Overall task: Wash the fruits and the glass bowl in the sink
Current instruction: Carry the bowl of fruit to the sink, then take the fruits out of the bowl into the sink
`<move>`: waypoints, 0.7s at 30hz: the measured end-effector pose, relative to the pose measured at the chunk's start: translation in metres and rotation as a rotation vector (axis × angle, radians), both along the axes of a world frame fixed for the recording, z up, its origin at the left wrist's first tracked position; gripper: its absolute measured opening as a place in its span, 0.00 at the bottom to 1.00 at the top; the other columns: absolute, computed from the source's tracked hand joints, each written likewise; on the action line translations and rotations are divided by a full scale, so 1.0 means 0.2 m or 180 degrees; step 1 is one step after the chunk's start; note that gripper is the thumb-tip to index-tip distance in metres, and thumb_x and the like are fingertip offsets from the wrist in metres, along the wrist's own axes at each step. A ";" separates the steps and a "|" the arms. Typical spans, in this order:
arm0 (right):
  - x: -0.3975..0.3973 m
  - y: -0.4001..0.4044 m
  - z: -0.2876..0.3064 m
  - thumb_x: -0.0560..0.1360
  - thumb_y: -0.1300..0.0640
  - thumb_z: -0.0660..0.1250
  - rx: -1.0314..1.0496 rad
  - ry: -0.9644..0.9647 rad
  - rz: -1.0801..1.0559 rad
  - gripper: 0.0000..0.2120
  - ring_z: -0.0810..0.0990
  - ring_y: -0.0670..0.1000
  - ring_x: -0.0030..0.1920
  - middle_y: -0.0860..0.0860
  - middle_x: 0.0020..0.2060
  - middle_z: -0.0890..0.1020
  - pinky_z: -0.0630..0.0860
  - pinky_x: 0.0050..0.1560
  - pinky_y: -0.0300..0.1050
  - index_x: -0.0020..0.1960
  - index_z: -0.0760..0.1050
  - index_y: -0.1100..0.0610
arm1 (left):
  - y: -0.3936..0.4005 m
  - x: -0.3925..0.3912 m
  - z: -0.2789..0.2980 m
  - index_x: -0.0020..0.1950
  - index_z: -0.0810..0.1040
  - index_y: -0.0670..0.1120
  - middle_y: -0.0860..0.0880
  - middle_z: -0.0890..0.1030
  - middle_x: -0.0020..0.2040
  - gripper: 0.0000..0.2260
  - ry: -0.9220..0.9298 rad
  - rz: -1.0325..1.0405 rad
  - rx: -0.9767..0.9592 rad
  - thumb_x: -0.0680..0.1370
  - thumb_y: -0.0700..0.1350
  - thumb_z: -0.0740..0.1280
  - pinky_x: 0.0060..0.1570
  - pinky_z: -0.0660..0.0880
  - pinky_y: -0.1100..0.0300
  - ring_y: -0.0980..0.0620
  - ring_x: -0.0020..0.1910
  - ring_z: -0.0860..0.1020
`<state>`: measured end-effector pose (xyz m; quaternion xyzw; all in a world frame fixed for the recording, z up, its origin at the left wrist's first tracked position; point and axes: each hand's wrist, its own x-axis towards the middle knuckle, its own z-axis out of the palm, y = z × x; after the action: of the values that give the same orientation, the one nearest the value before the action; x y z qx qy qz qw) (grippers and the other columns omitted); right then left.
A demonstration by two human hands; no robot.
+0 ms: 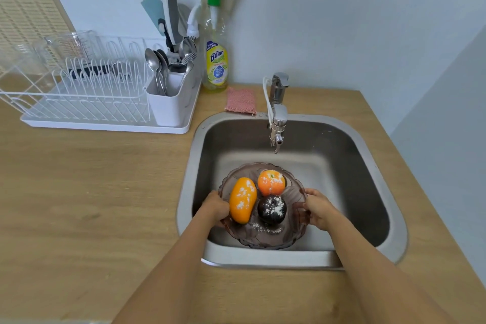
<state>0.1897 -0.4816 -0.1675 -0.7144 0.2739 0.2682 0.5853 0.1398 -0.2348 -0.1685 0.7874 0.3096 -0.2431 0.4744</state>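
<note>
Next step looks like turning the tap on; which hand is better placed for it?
Probably the right. Both hands grip the glass bowl by its rim in the sink, left hand and right hand on opposite sides. The tap stands slightly right of the bowl's centre, nearer the right hand.

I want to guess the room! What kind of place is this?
Most likely a home kitchen. There is a steel sink with a tap, a white dish rack holding spoons, and a bottle of dish soap on the wooden counter.
</note>
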 end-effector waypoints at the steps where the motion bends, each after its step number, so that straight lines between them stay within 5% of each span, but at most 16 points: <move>1: 0.00 0.00 -0.01 0.77 0.67 0.58 -0.0019 -0.0012 -0.0005 0.16 0.76 0.54 0.34 0.57 0.38 0.80 0.74 0.34 0.45 0.61 0.68 0.53 | 0.00 0.00 0.00 0.71 0.63 0.41 0.36 0.71 0.66 0.22 0.0067 -0.0018 -0.0044 0.77 0.33 0.60 0.55 0.78 0.40 0.35 0.61 0.75; 5: 0.01 0.01 -0.02 0.75 0.65 0.61 -0.0307 -0.0140 0.0215 0.19 0.77 0.54 0.39 0.58 0.44 0.80 0.73 0.38 0.45 0.65 0.68 0.55 | -0.01 0.01 -0.02 0.73 0.60 0.42 0.36 0.71 0.66 0.25 0.0187 -0.0105 -0.0031 0.77 0.32 0.60 0.51 0.80 0.41 0.35 0.59 0.77; 11: -0.05 0.01 -0.01 0.78 0.51 0.62 -0.2043 -0.1266 0.0921 0.23 0.74 0.61 0.63 0.61 0.62 0.76 0.72 0.59 0.48 0.70 0.66 0.58 | -0.01 0.01 -0.04 0.75 0.57 0.43 0.37 0.70 0.67 0.26 0.0173 -0.0165 0.0074 0.78 0.34 0.61 0.52 0.80 0.42 0.36 0.60 0.76; 15: -0.11 0.04 0.00 0.73 0.43 0.68 -0.1880 -0.1692 0.0956 0.22 0.77 0.57 0.58 0.57 0.57 0.78 0.74 0.55 0.47 0.63 0.73 0.53 | -0.01 0.01 -0.04 0.75 0.57 0.43 0.37 0.70 0.67 0.26 0.0181 -0.0213 0.0118 0.78 0.35 0.61 0.53 0.80 0.43 0.36 0.61 0.76; 21: -0.12 0.12 -0.05 0.60 0.37 0.77 -0.1774 -0.1381 0.2143 0.42 0.73 0.53 0.64 0.50 0.65 0.72 0.74 0.61 0.49 0.68 0.65 0.51 | -0.02 0.01 -0.04 0.75 0.57 0.42 0.37 0.70 0.67 0.26 0.0200 -0.0242 0.0164 0.78 0.34 0.61 0.53 0.80 0.44 0.36 0.60 0.77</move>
<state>0.1653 -0.4578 -0.1765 -0.9323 -0.0394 0.2040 0.2961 0.1426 -0.2388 -0.1767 0.8025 0.3004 -0.2776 0.4344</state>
